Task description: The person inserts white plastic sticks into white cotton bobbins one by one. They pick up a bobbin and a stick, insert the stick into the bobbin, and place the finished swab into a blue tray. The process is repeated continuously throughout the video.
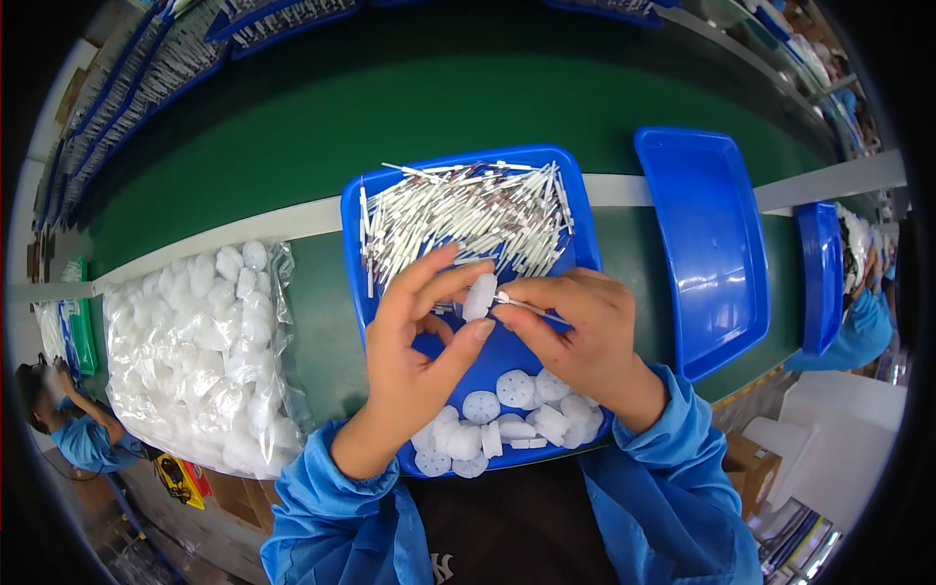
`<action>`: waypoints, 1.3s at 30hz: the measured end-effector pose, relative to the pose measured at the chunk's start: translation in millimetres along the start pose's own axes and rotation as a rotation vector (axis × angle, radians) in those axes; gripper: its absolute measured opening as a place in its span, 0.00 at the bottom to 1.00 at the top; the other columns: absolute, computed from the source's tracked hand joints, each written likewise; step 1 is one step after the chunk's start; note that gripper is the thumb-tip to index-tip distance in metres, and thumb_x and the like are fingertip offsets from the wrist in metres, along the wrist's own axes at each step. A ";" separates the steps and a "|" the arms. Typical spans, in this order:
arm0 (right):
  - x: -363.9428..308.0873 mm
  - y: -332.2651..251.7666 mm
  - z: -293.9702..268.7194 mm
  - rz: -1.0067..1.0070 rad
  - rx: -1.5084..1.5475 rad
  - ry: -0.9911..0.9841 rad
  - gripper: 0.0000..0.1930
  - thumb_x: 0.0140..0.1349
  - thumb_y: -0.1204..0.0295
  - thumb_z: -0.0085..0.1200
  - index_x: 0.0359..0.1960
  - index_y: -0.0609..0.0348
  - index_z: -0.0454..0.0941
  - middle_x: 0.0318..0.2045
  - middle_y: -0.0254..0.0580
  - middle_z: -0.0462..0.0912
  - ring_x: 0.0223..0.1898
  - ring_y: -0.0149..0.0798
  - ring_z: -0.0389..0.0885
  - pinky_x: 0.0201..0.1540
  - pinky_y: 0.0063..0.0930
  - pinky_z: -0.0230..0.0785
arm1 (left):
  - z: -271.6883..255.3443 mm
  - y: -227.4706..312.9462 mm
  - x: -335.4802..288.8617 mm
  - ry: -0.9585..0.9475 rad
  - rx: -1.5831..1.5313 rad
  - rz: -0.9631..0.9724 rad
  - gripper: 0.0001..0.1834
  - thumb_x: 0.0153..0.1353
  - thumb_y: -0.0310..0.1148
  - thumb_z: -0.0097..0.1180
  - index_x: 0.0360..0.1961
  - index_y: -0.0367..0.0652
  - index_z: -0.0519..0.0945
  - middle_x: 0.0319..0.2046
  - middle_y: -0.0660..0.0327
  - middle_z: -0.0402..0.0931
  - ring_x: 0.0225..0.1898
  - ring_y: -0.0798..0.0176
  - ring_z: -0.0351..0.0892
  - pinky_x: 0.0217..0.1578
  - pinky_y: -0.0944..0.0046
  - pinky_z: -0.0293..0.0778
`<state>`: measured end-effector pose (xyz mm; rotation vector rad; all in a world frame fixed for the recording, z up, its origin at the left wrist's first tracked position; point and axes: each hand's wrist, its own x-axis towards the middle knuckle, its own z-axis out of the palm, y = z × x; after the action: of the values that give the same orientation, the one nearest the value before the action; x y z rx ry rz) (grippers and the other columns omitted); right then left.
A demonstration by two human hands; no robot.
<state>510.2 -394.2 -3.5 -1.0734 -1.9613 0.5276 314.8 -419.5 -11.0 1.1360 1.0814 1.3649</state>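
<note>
Over the blue tray [582, 200], my left hand [409, 341] pinches a round white plastic disc [479, 297] on edge between thumb and fingers. Facing it, my right hand [595, 327] grips a thin rod [536, 310] with a small white tip. That tip is right at the disc's face; whether it has entered the disc I cannot tell. Many slim white sticks [458, 210], some with dark reddish parts, lie heaped in the tray's far half. Several more white discs with small holes [482, 407] are piled in its near part, below my hands.
A clear bag [195, 361] full of white discs lies left of the tray. To the right stand a shallow blue tray [717, 263] and a narrower blue tray [821, 278]. Stick-filled blue trays [185, 73] line the far left. Co-workers in blue sleeves [858, 331] sit at both sides.
</note>
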 end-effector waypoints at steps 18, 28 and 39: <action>-1.5 0.3 -1.1 0.108 0.269 -0.116 0.20 0.57 0.74 0.73 0.53 0.54 0.88 0.34 0.33 0.89 0.39 0.38 0.90 0.55 0.36 0.76 | -5.8 -2.8 -1.8 -0.061 0.621 0.532 0.26 0.44 0.23 0.82 0.48 0.43 0.90 0.49 0.59 0.85 0.42 0.58 0.87 0.38 0.63 0.81; -8.9 11.0 -4.8 0.242 0.762 -0.260 0.20 0.67 0.82 0.64 0.60 0.64 0.79 0.52 0.43 0.85 0.50 0.31 0.88 0.53 0.28 0.78 | -9.7 3.0 0.0 -0.134 0.649 0.595 0.25 0.46 0.24 0.83 0.48 0.38 0.88 0.52 0.50 0.87 0.48 0.51 0.89 0.47 0.59 0.84; -8.4 6.0 -25.6 0.459 0.561 -0.166 0.05 0.67 0.79 0.67 0.43 0.61 0.85 0.34 0.37 0.90 0.38 0.30 0.89 0.46 0.27 0.77 | -11.5 3.5 -1.8 -0.228 0.478 0.538 0.24 0.52 0.31 0.80 0.52 0.38 0.91 0.51 0.54 0.87 0.44 0.57 0.86 0.42 0.62 0.82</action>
<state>536.6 -398.5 3.3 -1.1253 -1.5404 1.3614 303.0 -421.9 -9.5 1.9932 0.9978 1.3588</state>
